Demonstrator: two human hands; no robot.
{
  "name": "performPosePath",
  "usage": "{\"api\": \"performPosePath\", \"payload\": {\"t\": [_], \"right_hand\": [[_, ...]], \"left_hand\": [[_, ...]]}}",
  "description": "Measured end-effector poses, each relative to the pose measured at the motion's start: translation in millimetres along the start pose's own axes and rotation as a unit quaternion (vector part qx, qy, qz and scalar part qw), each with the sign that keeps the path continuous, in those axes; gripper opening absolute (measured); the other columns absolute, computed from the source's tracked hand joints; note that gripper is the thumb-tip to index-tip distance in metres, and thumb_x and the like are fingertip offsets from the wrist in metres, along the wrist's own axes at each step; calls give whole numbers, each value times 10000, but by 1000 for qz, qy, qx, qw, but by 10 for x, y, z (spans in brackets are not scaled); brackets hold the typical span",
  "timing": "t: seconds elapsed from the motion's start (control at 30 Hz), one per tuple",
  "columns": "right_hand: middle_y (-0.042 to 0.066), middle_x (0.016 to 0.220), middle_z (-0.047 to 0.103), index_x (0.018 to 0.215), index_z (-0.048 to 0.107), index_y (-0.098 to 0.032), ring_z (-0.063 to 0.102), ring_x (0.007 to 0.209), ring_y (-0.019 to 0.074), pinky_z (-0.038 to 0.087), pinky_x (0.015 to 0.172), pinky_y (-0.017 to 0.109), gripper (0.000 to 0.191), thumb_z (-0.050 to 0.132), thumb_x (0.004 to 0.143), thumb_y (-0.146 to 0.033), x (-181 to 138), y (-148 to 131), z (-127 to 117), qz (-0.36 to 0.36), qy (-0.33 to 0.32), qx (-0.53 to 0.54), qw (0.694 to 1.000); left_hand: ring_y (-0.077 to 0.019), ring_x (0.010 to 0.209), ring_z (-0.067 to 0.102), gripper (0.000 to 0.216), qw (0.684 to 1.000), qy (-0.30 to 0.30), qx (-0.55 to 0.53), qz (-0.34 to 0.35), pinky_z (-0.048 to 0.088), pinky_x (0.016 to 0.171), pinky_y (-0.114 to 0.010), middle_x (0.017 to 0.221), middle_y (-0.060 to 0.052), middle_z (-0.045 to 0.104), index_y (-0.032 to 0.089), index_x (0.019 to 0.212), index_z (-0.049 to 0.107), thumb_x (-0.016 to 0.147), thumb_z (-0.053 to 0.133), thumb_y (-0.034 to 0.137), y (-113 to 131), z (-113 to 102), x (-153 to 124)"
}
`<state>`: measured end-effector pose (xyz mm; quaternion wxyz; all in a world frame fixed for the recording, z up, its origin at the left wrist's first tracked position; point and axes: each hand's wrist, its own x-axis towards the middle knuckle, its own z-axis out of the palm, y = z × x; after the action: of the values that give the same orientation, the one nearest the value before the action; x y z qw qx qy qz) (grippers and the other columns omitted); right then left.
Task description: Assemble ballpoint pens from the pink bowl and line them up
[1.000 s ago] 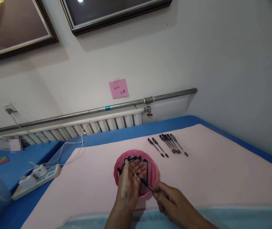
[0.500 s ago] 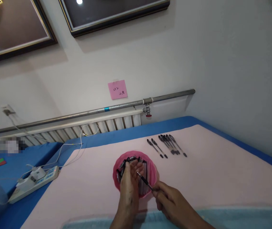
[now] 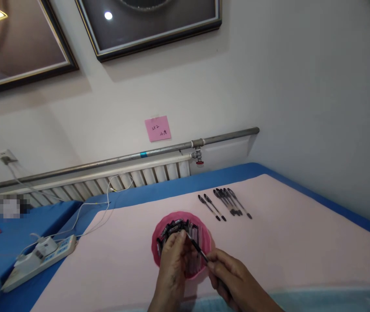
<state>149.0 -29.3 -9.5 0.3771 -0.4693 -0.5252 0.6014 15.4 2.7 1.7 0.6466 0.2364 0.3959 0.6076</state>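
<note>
A slim pen [image 3: 198, 248] with a black grip section and a pale tip is held slanting over the bowl, without a cap on that end. My right hand [image 3: 230, 275] is closed around its lower rear end. At the upper end, my left hand [image 3: 174, 260] has its thumb and fingers pinched together at the tip; exactly what sits between them is partly hidden. Beneath my hands stands a pink scalloped bowl [image 3: 209, 242], with black pen caps [image 3: 176, 225] on its left side and clear pen barrels [image 3: 194, 260] on its right.
Several capped black pens [image 3: 232, 201] lie side by side beyond the bowl, two set slightly apart. Pink paper [image 3: 302, 242] covers the blue table [image 3: 168, 186]. A power strip [image 3: 42, 262] with cables lies at left. A radiator [image 3: 152, 175] and pipe [image 3: 116, 160] run along the wall.
My left hand has gone from open with spread fingers to a pinch at the pen's tip. My right hand still grips the pen in nearly the same place. The view has tilted slightly upward.
</note>
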Motion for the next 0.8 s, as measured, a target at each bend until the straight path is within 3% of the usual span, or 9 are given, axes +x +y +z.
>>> {"api": "performPosePath", "payload": {"t": [0.13,0.3,0.6,0.8], "right_hand": [[-86,531,484,748,448,-213,344,323,37,226,311,161,207,428,823,-405,14,39,3,-8,-4,-11,1000],[-85,507,480,752,464,-212,343,330,45,246,344,177,225,415,824,-419,43,112,18,-37,5,-25,999],[-83,528,481,739,460,-215,338,348,46,251,373,184,196,396,861,-354,29,154,4,-58,10,-30,998],[-82,528,471,755,470,-212,338,355,46,250,371,181,195,398,864,-358,34,150,1,-69,21,-31,997]], "left_hand": [[-55,447,464,308,1000,-11,-3,-13,398,480,-192,516,70,504,155,669,542,599,763,357,-25,25,-4],[-51,444,438,318,1000,-21,6,-6,341,440,-182,517,64,497,154,620,511,593,768,340,-50,3,10],[-103,540,556,349,1000,-15,17,-18,430,506,-221,657,-16,621,132,755,604,593,752,404,-16,20,-14],[-63,348,419,367,996,-28,81,-39,265,353,-179,448,63,479,177,610,460,597,744,408,-67,-40,14]]}}
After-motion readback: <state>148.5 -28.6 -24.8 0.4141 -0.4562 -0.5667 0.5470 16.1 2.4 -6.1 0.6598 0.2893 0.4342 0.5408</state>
